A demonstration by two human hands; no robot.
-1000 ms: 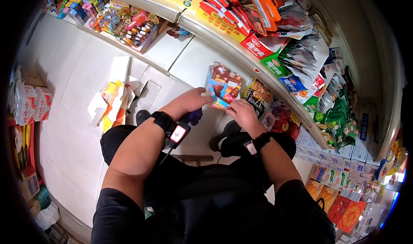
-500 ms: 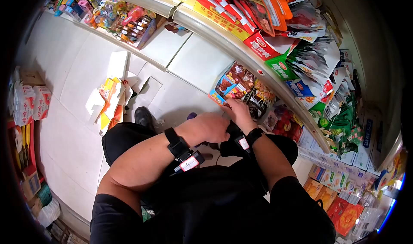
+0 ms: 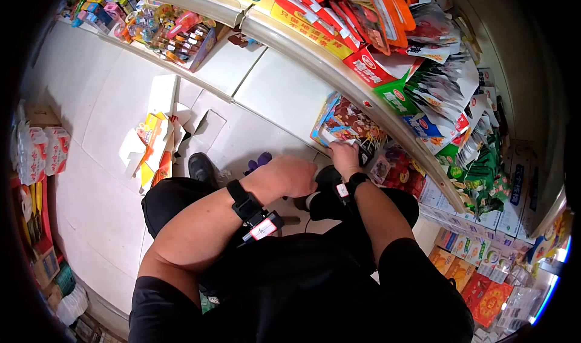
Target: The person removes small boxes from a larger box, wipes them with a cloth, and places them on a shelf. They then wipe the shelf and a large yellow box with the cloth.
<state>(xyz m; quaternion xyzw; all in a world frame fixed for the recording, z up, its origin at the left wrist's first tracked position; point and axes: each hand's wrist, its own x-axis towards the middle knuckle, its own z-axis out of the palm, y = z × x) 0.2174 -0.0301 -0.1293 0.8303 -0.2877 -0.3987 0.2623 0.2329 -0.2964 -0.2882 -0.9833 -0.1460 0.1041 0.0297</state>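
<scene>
My right hand (image 3: 345,159) is at the near edge of a blue-sided display box (image 3: 325,118), with its fingers closed on the rim. Brown and dark snack packets (image 3: 354,118) fill the box, which sits on the low white ledge under the shelf lip. Held lower and to the left, my left hand (image 3: 284,176) has its fingers curled together with the back of the hand towards me; what they hold, if anything, is hidden. Just beyond it shows a rounded purple thing (image 3: 259,161).
Torn, flattened cartons (image 3: 156,146) lie on the tiled floor, left of my shoe (image 3: 201,166). A curved metal shelf edge (image 3: 315,58) runs above the box, with hanging snack packs over it. Red-topped packs (image 3: 399,170) stand right of the box; a toy box (image 3: 181,40) sits at far left.
The display box has shifted right, further under the shelf lip, and my right hand has moved right with it. My left hand has shifted slightly left, and more of the purple thing shows.
</scene>
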